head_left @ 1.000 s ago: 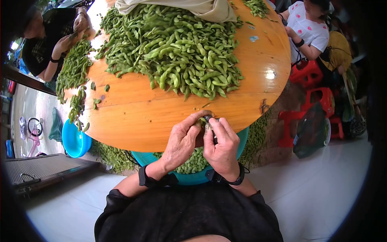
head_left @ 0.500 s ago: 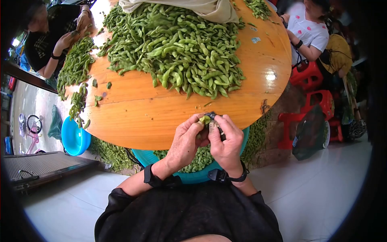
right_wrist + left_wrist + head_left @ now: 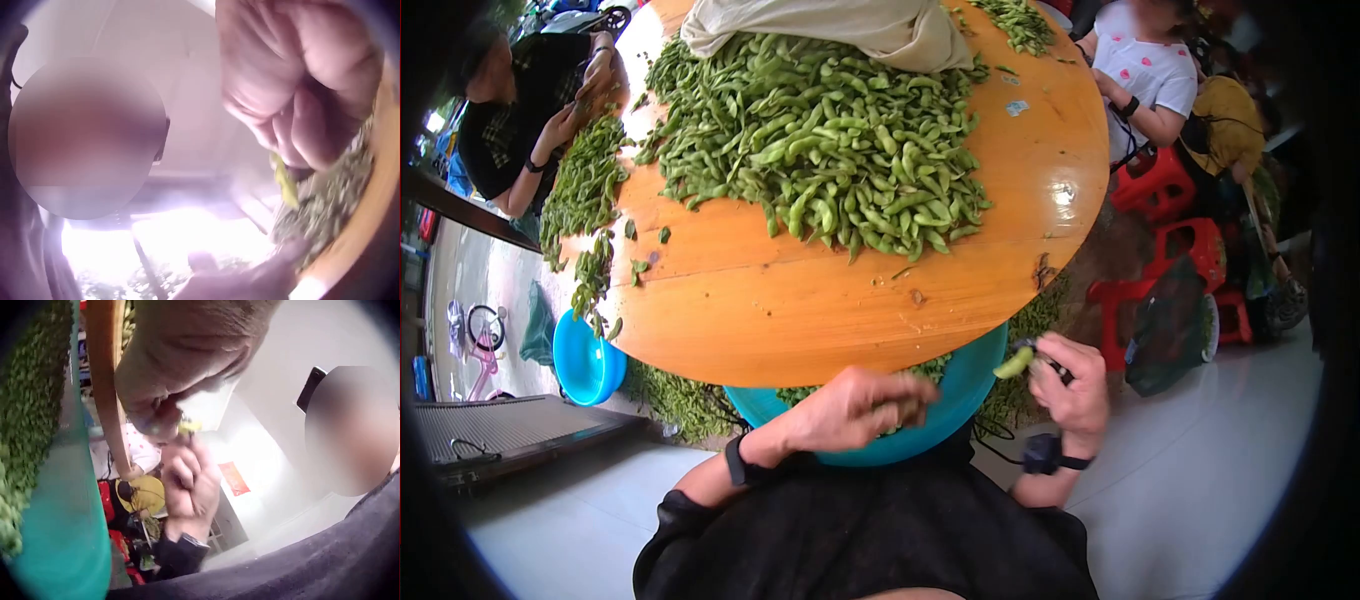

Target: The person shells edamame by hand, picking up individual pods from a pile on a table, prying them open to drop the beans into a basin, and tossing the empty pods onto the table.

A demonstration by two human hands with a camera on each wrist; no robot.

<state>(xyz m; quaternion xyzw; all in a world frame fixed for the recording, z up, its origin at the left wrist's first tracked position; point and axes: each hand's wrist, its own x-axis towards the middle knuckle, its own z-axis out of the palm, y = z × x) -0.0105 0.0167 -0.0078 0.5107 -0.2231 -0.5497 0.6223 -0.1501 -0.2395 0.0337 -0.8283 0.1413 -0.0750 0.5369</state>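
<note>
My right hand (image 3: 1072, 385), off to the right of the basin, pinches a green soybean pod (image 3: 1013, 362) at its fingertips. Something small and dark shows at those fingers, too small to name. In the right wrist view the pod (image 3: 286, 182) sticks out below the curled fingers. Motion blurs my left hand (image 3: 855, 410), which hovers over the teal basin (image 3: 975, 375) with its fingers bent; whether it holds anything I cannot tell. Green shelled beans (image 3: 34, 412) fill much of the basin in the left wrist view.
A large heap of pods (image 3: 840, 140) lies on the round wooden table (image 3: 800, 310), partly under a beige cloth (image 3: 840, 25). A blue basin (image 3: 588, 358) stands at the left, red stools (image 3: 1115, 310) at the right. Two people sit across the table. Pods cover the floor beneath.
Both hands were together at the table edge with a pod between them. They have parted: the right swung right and down with a pod, the left dropped over the basin.
</note>
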